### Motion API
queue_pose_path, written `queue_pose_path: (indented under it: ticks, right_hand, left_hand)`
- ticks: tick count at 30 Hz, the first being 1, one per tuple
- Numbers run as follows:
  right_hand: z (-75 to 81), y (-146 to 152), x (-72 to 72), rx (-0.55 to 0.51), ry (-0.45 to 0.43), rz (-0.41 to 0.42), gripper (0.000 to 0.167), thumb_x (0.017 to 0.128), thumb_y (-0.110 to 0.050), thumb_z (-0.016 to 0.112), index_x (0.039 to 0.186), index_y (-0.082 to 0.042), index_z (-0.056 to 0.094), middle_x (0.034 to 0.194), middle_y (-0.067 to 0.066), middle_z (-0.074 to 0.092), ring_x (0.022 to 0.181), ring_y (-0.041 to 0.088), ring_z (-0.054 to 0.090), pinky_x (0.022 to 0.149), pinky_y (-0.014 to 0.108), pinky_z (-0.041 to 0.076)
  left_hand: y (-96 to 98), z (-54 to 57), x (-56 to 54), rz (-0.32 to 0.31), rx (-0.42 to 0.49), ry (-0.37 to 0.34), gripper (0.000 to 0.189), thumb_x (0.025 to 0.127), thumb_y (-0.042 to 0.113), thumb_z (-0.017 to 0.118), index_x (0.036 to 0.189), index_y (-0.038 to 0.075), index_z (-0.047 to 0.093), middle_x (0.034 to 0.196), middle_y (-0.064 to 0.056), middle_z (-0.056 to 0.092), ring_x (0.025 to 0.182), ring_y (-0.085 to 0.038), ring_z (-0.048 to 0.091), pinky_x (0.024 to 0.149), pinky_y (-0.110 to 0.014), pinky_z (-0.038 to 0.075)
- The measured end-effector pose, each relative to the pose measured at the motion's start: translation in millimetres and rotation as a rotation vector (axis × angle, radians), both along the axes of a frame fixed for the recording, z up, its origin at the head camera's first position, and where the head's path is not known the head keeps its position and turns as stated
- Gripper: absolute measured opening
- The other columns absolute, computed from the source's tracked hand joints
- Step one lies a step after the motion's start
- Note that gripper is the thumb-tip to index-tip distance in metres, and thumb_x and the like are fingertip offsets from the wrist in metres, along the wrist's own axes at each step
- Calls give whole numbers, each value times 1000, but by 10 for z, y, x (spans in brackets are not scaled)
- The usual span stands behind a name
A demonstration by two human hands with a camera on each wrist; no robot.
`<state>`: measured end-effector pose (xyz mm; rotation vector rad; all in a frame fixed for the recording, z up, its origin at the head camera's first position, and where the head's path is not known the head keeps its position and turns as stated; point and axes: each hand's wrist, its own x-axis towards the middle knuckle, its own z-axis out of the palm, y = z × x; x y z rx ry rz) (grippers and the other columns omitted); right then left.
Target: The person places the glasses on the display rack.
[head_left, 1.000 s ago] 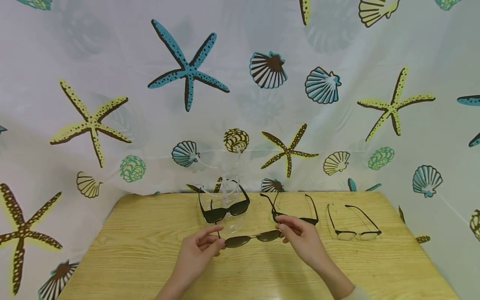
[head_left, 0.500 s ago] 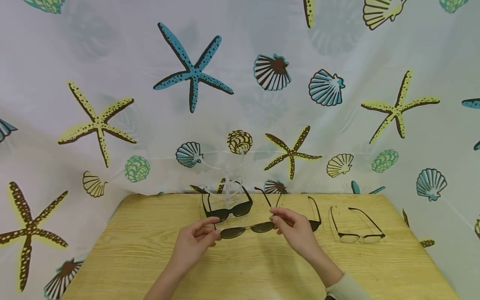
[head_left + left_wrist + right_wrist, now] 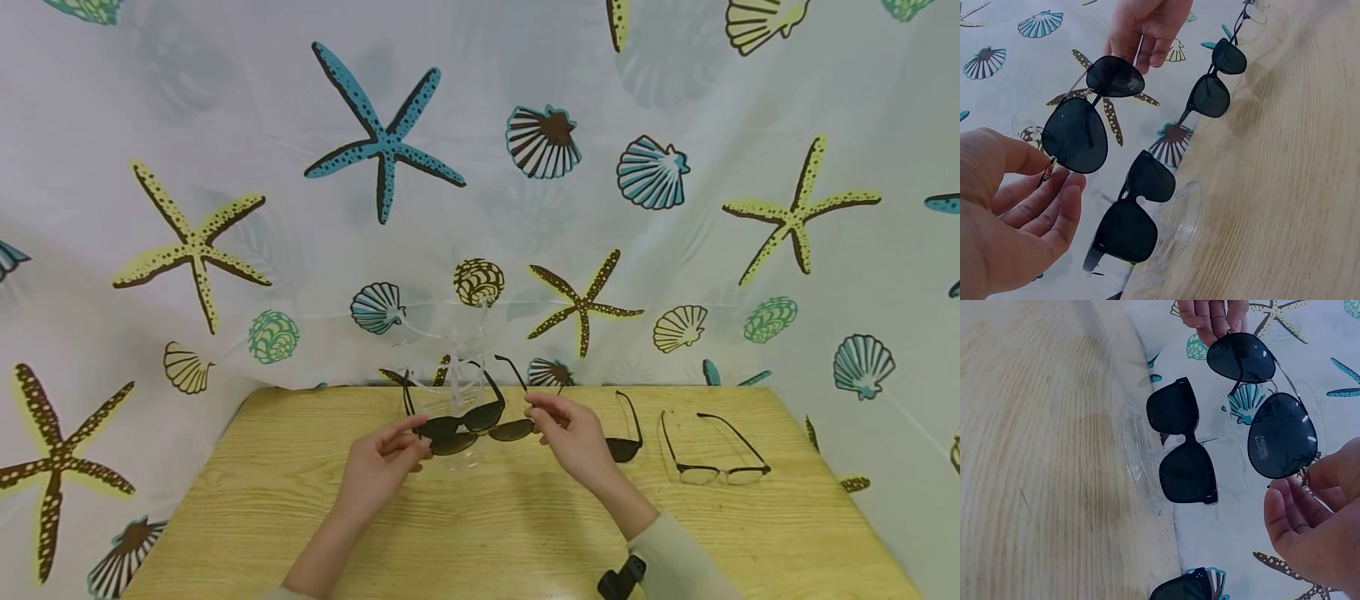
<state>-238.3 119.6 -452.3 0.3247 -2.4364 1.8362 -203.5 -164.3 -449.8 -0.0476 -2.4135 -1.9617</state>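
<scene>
Both hands hold a pair of aviator sunglasses (image 3: 453, 443) with dark lenses and a thin metal frame, raised above the table. My left hand (image 3: 378, 471) pinches it near one hinge; my right hand (image 3: 573, 437) pinches the opposite hinge. Its temples point away from me. Behind and overlapped by it in the head view, black thick-framed sunglasses (image 3: 483, 415) sit low on a clear plastic display stand (image 3: 455, 367). The right wrist view shows the stand's round clear base (image 3: 1132, 450) on the table, with the aviator lenses higher than the black pair.
Another pair of black sunglasses (image 3: 624, 450) lies to the right, partly hidden by my right hand. Farther right are eyeglasses (image 3: 723, 475) with clear lenses. The wooden table (image 3: 480, 533) ends at a white cloth (image 3: 480, 217) printed with starfish and shells.
Both hands have lifted the aviator sunglasses up and slightly left, away from me, so they now overlap the black pair on the stand. The other glasses stay put.
</scene>
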Motion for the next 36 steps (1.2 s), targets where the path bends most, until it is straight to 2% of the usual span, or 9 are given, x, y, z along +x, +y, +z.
queue_pose_path:
  ticks: [11, 15, 22, 26, 31, 36]
  right_hand:
    - [18, -115, -148, -18, 15, -29, 29, 108, -14, 61, 134, -7, 71, 119, 18, 76, 85, 9, 65, 72, 23, 59]
    - [20, -161, -197, -33, 10, -33, 29, 108, -12, 61, 134, -6, 71, 117, 18, 76, 83, 8, 63, 70, 24, 58]
    - [-15, -214, -281, -35, 1, -44, 28, 107, -10, 61, 133, -4, 72, 114, 19, 76, 82, 11, 63, 67, 20, 55]
    - [-41, -239, -329, -9, 1, -48, 28, 108, -10, 60, 132, -4, 72, 114, 19, 76, 80, 8, 62, 70, 28, 59]
    - [-49, -261, -371, 6, -11, -51, 28, 108, -12, 60, 133, -7, 72, 111, 18, 75, 79, 9, 62, 75, 39, 62]
    - [-42, -279, -415, 8, -28, -55, 29, 108, -14, 60, 134, -8, 72, 111, 18, 75, 79, 10, 62, 72, 29, 59]
  left_hand:
    - [-30, 2, -102, 26, 8, 31, 38, 103, 7, 68, 141, 5, 67, 109, -22, 77, 84, -4, 75, 79, -24, 63]
    - [-45, -7, -153, 41, 5, 28, 38, 103, 6, 67, 141, 5, 67, 107, -20, 78, 87, -12, 76, 79, -26, 63]
    - [-71, -14, -223, 51, -14, 9, 37, 103, 6, 68, 140, 5, 68, 105, -17, 79, 87, -15, 76, 80, -28, 64]
    - [-84, -4, -251, 51, -21, 5, 36, 103, 6, 67, 139, 5, 68, 103, -15, 79, 89, -18, 77, 81, -30, 64]
    - [-98, 6, -287, 56, -4, -16, 36, 103, 6, 66, 140, 4, 68, 102, -13, 79, 87, -15, 76, 78, -25, 63]
    - [-107, -6, -330, 72, 7, -38, 37, 103, 7, 66, 140, 7, 68, 102, -11, 80, 89, -17, 76, 77, -24, 63]
